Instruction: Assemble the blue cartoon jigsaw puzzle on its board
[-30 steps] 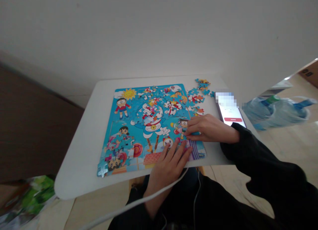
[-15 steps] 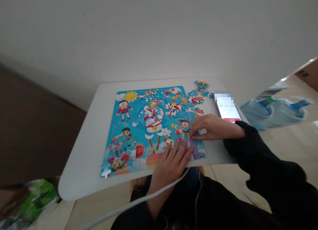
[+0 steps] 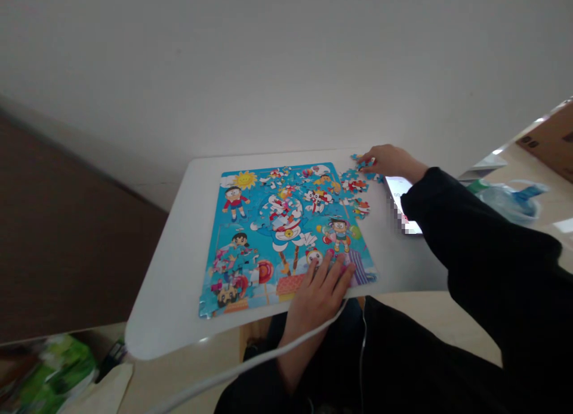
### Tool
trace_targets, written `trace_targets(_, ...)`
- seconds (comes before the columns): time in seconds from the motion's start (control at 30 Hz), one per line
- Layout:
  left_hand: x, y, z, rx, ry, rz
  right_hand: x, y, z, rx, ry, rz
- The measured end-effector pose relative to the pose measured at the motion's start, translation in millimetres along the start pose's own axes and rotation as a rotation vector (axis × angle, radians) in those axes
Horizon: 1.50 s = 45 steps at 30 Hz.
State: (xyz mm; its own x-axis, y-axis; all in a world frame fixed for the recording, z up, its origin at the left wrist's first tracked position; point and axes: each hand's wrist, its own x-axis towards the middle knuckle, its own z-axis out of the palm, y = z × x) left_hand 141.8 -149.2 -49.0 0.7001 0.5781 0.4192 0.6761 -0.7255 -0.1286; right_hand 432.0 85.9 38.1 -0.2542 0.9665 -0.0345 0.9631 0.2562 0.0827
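Note:
A colourful cartoon jigsaw puzzle (image 3: 264,247) lies on a white table, with loose-looking pieces on its upper and lower left parts. My left hand (image 3: 320,294) rests flat on its lower right edge, fingers slightly spread and nothing held. Beyond the puzzle's upper right corner, my right hand (image 3: 387,161) reaches into loose puzzle pieces (image 3: 356,185). Its thumb and fingertips pinch a puzzle piece (image 3: 368,162), partly hidden by the fingers. More pieces lie just below that hand, along the puzzle's right side.
A phone (image 3: 397,190) with a lit screen lies under my right forearm. The white table (image 3: 165,271) meets a wall at the back. A white cable (image 3: 268,355) crosses in front of my left forearm. Clear plastic bottles (image 3: 508,199) stand on the floor at right.
My right hand has moved from the puzzle's right side up and away to the loose pieces near the back. My left hand stays on the lower edge. The view has shifted slightly.

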Motion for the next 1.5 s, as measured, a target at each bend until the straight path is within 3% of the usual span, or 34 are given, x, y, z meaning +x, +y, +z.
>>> trace_targets(0.13,2,1,-6,-0.024,-0.045,-0.015,13,2,7,-0.040,-0.093,-0.036)
trace_targets(0.37,3,2,-9,-0.047,-0.032,-0.027,12,-2,3,0.042,-0.101,0.032)
trace_targets(0.47,2,2,-8,-0.036,-0.036,-0.021,8,-17,-7,0.077,-0.067,0.085)
trace_targets(0.63,2,2,-8,-0.029,-0.060,-0.014,14,-57,-18,0.245,-0.012,0.025)
trace_targets(0.87,3,2,-8,-0.071,-0.047,-0.027,30,-87,-6,0.358,0.028,0.206)
trace_targets(1.0,3,2,-8,-0.069,-0.056,-0.027,30,-91,4,0.319,0.068,0.224)
trace_targets(1.17,3,2,-7,-0.060,-0.061,-0.018,27,-85,7,0.281,0.114,0.109)
trace_targets(1.33,2,3,-5,-0.039,-0.085,-0.003,19,-76,5,0.235,0.010,-0.069)
trace_targets(1.5,2,2,-7,-0.047,-0.082,-0.007,10,-71,6,0.110,0.012,-0.157)
